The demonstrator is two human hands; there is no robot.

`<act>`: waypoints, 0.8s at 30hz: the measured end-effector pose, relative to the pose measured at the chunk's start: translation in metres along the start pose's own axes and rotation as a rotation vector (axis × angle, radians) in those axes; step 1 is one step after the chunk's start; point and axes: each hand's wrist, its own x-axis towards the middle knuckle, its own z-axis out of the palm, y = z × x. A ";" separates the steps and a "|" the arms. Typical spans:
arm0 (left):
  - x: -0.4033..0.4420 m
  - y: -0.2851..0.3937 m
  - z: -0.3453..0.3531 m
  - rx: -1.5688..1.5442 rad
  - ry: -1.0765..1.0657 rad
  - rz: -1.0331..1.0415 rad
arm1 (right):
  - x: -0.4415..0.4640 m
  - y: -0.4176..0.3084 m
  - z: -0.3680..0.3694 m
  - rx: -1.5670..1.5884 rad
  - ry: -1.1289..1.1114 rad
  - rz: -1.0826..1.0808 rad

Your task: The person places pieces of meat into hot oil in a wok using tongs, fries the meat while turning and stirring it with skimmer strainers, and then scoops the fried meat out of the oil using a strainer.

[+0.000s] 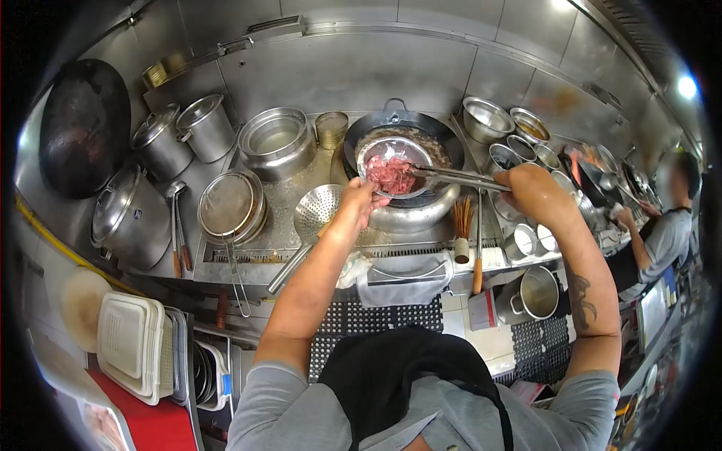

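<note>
Over wok (pixel 445 132) edge, apparently, bowl (pixel 411 149)

Red meat (pixel 389 177) in metal bowl (pixel 419 154), tongs (pixel 459 177), wok (pixel 367 125) below

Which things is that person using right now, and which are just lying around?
Seems in use:
metal bowl
red meat
tongs
probably the wok underneath

Apparently just lying around:
perforated ladle
bristle brush
mesh strainer
lidded pots

I see a grey short-sleeved shirt (pixel 466 417) under a black apron (pixel 414 364), and a dark tattoo (pixel 581 301) on the right arm (pixel 569 237).
</note>
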 end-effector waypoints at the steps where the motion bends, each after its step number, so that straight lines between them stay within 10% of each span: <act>1: 0.007 0.002 0.004 -0.003 0.010 0.009 | 0.007 0.011 0.001 0.000 0.005 -0.013; 24: 0.090 -0.006 0.032 -0.059 0.288 0.160 | 0.127 0.205 0.051 0.202 0.020 -0.006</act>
